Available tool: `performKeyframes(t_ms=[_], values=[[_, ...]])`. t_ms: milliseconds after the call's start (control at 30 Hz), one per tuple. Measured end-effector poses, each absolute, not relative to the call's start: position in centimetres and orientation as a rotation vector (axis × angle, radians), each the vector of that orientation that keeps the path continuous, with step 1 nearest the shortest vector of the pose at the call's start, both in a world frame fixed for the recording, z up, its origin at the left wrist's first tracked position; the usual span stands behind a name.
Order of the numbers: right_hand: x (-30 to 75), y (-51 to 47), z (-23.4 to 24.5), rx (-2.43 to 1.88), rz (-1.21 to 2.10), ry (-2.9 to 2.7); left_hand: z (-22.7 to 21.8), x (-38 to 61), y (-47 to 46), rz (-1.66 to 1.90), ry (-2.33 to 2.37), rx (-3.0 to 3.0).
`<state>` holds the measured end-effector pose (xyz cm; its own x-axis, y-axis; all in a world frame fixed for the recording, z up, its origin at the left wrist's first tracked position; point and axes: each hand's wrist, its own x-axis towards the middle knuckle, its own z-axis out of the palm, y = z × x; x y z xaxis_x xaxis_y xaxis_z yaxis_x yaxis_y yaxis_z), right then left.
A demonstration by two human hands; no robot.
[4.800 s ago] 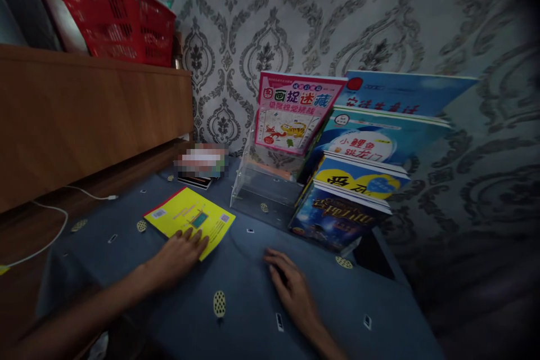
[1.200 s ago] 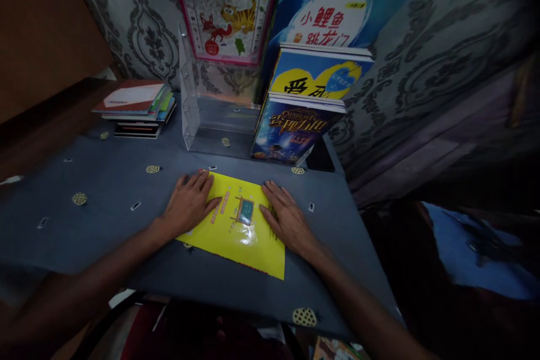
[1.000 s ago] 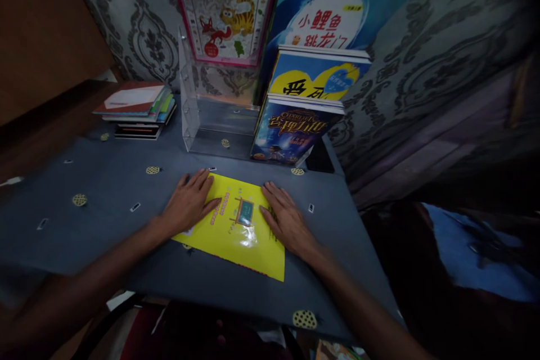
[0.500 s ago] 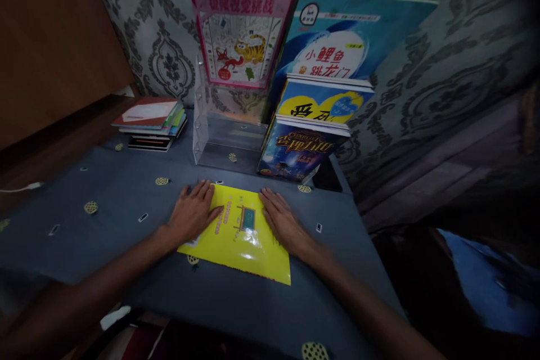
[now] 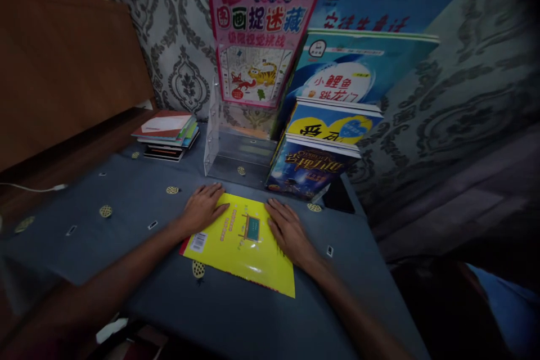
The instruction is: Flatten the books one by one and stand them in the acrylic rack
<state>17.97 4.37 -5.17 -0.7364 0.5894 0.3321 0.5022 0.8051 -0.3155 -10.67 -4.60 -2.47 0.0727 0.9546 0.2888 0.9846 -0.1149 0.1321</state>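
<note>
A thin yellow booklet (image 5: 242,250) lies flat on the blue-grey tablecloth (image 5: 126,208) in front of me. My left hand (image 5: 203,208) rests flat on its upper left corner, fingers stretched out. My right hand (image 5: 289,232) lies flat on its right edge, fingers spread. Neither hand grips anything. Just beyond the booklet stands a clear acrylic rack (image 5: 236,149), its left compartment empty.
Tiered in the rack are a pink picture book (image 5: 261,34), large blue books (image 5: 358,67), a yellow-and-blue book (image 5: 333,124) and a dark book (image 5: 312,171). A small stack of books (image 5: 166,135) lies at the left. A brown wooden panel (image 5: 63,67) and white cable (image 5: 34,187) border the left.
The booklet has gone from the left of the table to directly before me, with both hands now on it. Lately the view tilted up; hands and booklet stay put.
</note>
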Motion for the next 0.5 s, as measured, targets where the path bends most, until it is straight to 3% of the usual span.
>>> performKeyframes(t_ms=[167,500], values=[[18.5,4.5,-5.8,-0.792,0.277,-2.549,-3.3,-16.1,-4.8,-0.637,-2.134,-2.218],[19.8,5.2,-7.5,-0.717,0.305,-2.453,-2.5,-28.5,-6.6,-0.432,-2.689,-1.531]])
